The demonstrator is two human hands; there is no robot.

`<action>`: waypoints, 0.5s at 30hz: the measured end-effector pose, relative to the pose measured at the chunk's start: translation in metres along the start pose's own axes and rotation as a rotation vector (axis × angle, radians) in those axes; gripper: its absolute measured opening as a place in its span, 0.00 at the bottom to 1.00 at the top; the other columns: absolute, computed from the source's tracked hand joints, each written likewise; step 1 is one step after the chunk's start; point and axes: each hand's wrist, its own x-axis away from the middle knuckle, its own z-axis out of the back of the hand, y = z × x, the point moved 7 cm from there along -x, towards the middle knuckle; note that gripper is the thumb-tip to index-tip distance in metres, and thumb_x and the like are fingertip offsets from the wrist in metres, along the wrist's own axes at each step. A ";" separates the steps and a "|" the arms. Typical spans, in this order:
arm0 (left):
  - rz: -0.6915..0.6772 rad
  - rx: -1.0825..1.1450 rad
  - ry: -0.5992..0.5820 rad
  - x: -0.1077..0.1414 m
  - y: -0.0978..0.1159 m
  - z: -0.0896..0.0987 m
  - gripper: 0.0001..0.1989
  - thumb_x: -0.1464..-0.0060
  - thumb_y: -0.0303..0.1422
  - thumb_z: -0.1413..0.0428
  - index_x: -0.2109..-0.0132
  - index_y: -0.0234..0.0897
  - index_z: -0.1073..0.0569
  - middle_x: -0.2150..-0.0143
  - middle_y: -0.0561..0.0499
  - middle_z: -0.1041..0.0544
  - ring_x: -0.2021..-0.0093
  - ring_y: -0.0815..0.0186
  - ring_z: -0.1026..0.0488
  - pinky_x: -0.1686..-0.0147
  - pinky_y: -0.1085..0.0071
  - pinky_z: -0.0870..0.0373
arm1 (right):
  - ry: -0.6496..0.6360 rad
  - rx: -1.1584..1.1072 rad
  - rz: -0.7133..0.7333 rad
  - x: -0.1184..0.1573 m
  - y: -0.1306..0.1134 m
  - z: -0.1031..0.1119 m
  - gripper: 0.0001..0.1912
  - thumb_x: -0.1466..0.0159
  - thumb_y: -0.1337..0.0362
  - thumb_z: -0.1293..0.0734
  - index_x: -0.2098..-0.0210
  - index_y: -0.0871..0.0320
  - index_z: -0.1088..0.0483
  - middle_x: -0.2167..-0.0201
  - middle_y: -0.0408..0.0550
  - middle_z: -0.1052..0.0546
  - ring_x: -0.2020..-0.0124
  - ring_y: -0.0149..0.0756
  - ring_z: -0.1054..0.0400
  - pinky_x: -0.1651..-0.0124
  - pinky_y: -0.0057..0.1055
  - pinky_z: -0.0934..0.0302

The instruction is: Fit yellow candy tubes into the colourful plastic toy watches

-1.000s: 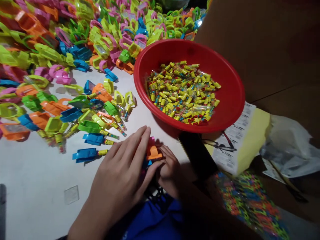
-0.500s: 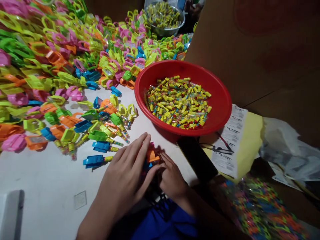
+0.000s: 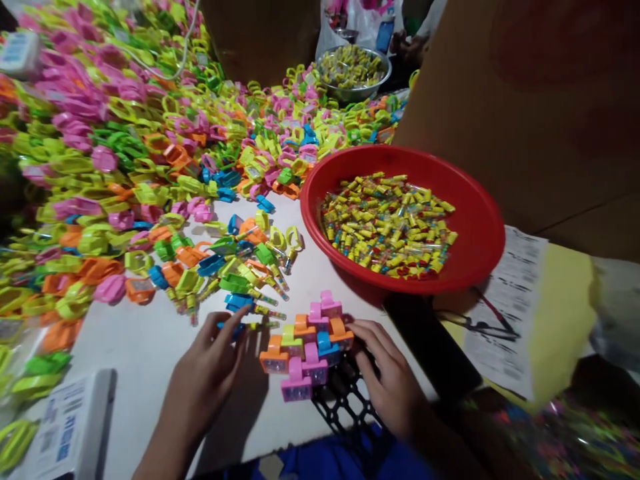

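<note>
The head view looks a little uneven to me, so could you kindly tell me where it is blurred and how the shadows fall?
In the head view, the multicoloured pile in the lower right corner is smeared by blur, while the yellow tubes in the red basin look sharp; also in the head view, the left hand throws a dark shadow onto the white table.

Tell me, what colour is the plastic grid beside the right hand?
The grid is black; it shows best in the head view.

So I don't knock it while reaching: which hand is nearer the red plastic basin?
The right hand is nearer, just below the basin's near rim without touching it. The left hand is farther off, down and left of the red plastic basin.
</note>
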 end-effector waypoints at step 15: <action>-0.225 0.047 0.437 0.059 0.095 0.053 0.31 0.33 0.28 0.38 0.28 0.55 0.31 0.45 0.48 0.16 0.53 0.58 0.15 0.57 0.63 0.14 | -0.071 -0.581 -0.189 -0.001 -0.059 0.027 0.23 0.23 0.42 0.40 0.49 0.48 0.20 0.68 0.48 0.19 0.74 0.41 0.24 0.73 0.34 0.30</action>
